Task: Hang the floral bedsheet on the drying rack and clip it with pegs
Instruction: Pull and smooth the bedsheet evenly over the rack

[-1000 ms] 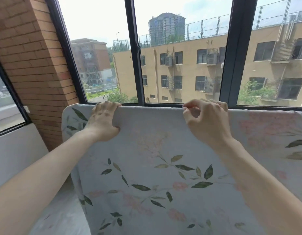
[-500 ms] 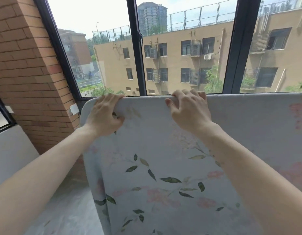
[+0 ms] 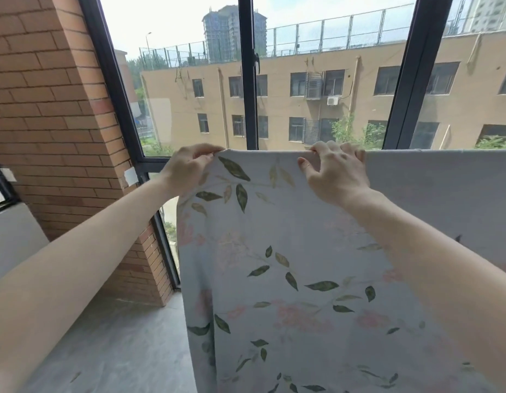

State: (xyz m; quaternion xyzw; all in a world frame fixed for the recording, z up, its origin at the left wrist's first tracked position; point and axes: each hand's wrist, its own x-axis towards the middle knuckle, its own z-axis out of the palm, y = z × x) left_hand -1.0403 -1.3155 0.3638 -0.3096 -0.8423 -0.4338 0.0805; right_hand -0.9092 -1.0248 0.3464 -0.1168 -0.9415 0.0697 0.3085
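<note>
We have the floral bedsheet point(image 3: 288, 279) draped over what we take to be the drying rack's top bar, which is hidden under the fold running across the middle of the frame; the cloth hangs down to fill the lower right. Our left hand point(image 3: 186, 168) pinches the sheet's upper left corner at the fold, fingers curled on the cloth. Our right hand point(image 3: 336, 174), right of centre, hooks its fingers over the top edge with the thumb spread on the near face, gripping the fold.

The step in hand looks like evening out the sheet along the bar. To do it well, we should draw the corner outward toward the left of the frame so the fold lies flat and taut between the two hands, and keep the top edge level against the dark window frame point(image 3: 250, 80) behind. We should also check that the hanging left edge drops straight, since it curls slightly near the brick wall point(image 3: 47, 109). No pegs are in view, so clipping is not yet done.
</note>
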